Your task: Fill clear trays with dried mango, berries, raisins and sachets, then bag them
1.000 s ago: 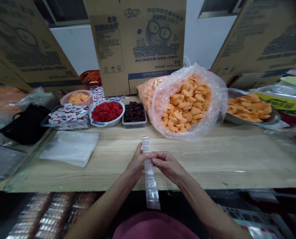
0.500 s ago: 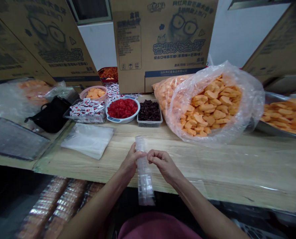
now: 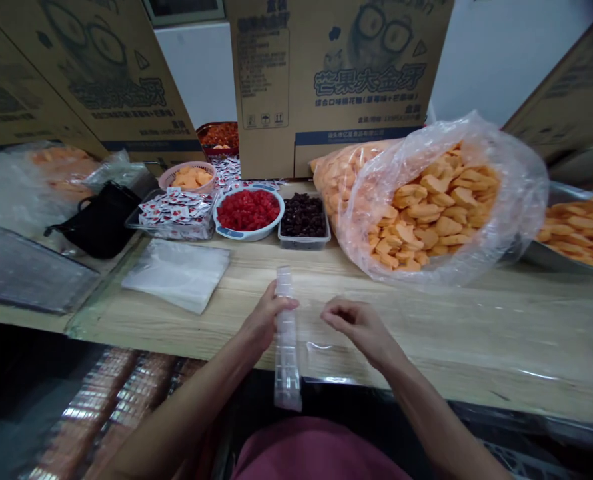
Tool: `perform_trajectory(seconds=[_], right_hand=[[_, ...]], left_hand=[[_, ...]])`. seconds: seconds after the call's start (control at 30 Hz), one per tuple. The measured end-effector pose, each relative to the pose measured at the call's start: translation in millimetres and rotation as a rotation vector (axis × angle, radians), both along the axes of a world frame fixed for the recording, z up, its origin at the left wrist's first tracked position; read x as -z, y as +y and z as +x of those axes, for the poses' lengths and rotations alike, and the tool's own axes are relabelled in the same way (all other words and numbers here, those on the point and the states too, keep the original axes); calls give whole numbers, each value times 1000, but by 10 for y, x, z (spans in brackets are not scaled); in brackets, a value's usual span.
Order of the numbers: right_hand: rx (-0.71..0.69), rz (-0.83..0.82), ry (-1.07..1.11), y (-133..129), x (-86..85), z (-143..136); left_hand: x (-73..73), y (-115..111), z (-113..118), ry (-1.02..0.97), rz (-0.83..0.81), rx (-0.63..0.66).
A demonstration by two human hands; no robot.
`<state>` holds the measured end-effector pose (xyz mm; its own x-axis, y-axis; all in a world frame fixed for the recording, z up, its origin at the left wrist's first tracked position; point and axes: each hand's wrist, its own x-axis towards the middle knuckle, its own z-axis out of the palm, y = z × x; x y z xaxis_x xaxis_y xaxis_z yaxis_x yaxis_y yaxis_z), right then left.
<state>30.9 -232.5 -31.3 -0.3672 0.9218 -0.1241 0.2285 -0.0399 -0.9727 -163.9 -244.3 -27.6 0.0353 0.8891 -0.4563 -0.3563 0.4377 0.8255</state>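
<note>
Nearest me: my left hand (image 3: 265, 319) is wrapped around a clear plastic strip of small compartments (image 3: 285, 337), held upright over the near edge of the wooden bench (image 3: 426, 333); its lower end hangs past the edge toward my lap. My right hand (image 3: 357, 325) sits just beside it, fingers curled in a loose pinch, apparently pulling a thin clear film (image 3: 316, 330) sideways off the strip. The film is nearly invisible, so I cannot tell for sure that the pinch has hold of it.

Step in hand, as I judge it: separating or opening one clear piece from the stack. Next move likely calls for a steady left grip and a light, even pull with the right, so the film does not tear or cling.

Left of my hands, a flat pile of clear bags (image 3: 179, 273). Beyond it, a tray of small red-and-white sachets (image 3: 174, 210), a bowl of red candied fruit (image 3: 249, 212), a tub of dark dried fruit (image 3: 304, 219). To the right, a large open plastic sack of orange pieces (image 3: 436, 207).

At the back, a cardboard carton (image 3: 336, 73) prints large Chinese characters, 芒果大金牙, under a cartoon face with glasses; the smaller print is too fine to read.
</note>
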Motion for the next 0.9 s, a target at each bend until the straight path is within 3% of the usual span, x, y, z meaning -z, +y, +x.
perform_trajectory(seconds=[0.17,0.4,0.57,0.7,0.8,0.9], right_hand=[[-133,-311,447,-4,-20,-464],[-184,-452,582,10,58,-655],[-157,-376,542,-31,0,-889],[-102,-295,522,-48,22,-1066],[-54,-259,442,-11,139,-1022],[-6,-134,168,59,273,-818]], left_hand=[[106,2,70,-44,39,63],[161,-61,-93,-80,93,33],[105,-86,-258,-65,99,-17],[-4,-125,-537,31,103,-66],[-98,-170,-797,91,88,-97],[-178,-200,-984,111,40,-133]])
